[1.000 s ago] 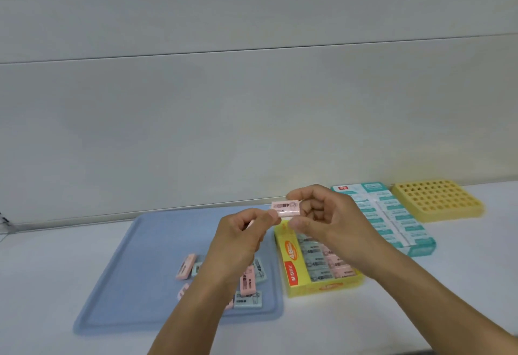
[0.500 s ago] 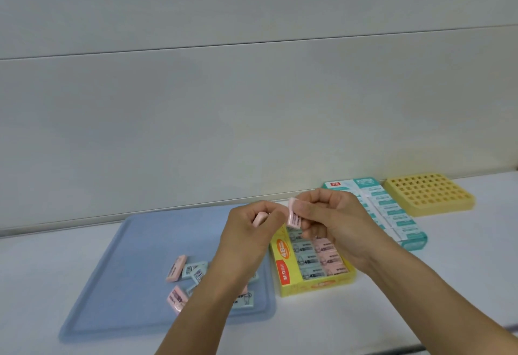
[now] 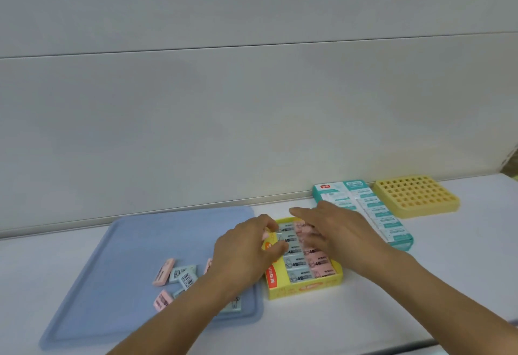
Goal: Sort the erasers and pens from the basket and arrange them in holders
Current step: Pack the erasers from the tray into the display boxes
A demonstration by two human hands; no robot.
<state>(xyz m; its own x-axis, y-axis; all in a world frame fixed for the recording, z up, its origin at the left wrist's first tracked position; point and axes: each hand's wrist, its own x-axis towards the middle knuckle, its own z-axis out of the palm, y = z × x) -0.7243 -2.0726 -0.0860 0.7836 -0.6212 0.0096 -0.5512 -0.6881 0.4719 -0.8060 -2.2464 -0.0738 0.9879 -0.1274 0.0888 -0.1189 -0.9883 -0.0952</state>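
Two rows of small rectangular erasers, pale blue on the left and pink on the right, fill the open yellow cardboard box, and I read "4B" on several wrappers and "M&G" on the red patch at the box's front left corner. My left hand sits at the box's left edge, fingers curled over a pink eraser that barely shows, so I cannot tell whether it is truly gripped. My right hand lies over the back of the box with its fingers stretched flat and apart, touching the packed erasers. Left of the box, loose pink and blue erasers with barcode labels are scattered on a flat blue plastic tray. Behind the box to the right stands a teal-and-white eraser carton, its writing too small to read, and beyond that a yellow plastic holder with a grid of round holes.
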